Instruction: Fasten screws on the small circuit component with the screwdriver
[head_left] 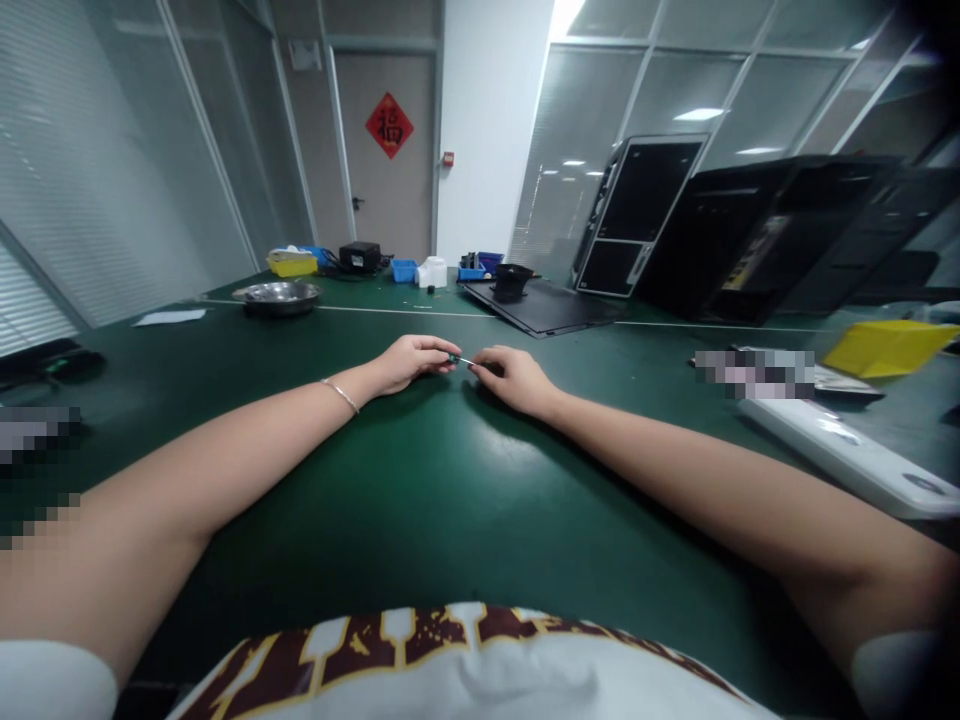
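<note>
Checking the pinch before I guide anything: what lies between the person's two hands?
In the head view, a tiny green-tipped item with a thin shaft, too small to identify, extends from the fingers of the left hand toward the right hand.

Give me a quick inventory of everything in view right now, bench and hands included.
workbench: 1, dark green, under everything
steel bowl: 1, silver, far left
yellow bin: 1, yellow, far left
blue bins: several, blue, far end
white bottle: 1, white, far end
black panel: 1, black, far right
computer cases: at least 2, black, leaning far right
yellow tray: 1, yellow, right
small pin part: 1, teal and silver, between hands
bracelet: 1, silver, left wrist
hands: left hand pinching part, right hand beside it
</note>
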